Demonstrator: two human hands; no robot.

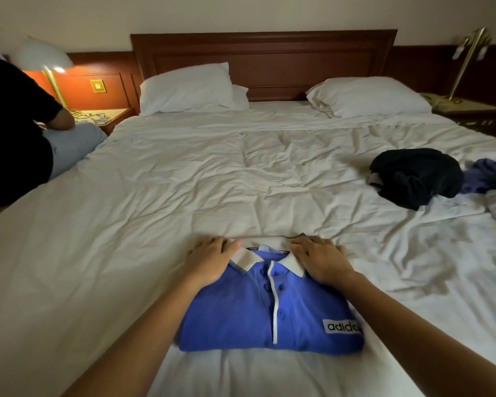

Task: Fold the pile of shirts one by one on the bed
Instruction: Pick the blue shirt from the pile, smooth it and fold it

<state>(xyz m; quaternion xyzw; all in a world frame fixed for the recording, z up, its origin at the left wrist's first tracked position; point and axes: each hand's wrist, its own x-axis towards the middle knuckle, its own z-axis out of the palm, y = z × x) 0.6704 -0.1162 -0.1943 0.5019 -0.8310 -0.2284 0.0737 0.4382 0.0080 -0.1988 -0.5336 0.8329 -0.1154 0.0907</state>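
Folded blue polo shirt with a white collar lies face up at the near centre of the rumpled white bed sheet, collar toward the far side. Left hand and right hand press flat on its shoulders either side of the collar, fingers straight and spread, pinching nothing. Unfolded clothing sits well apart at the right edge: crumpled black garment touching a purple garment. Left white pillow and right white pillow lie against the dark wooden headboard. Lit white-shaded lamp stands far left, brass lamp far right. Seated person in a dark top occupies the left bed edge.
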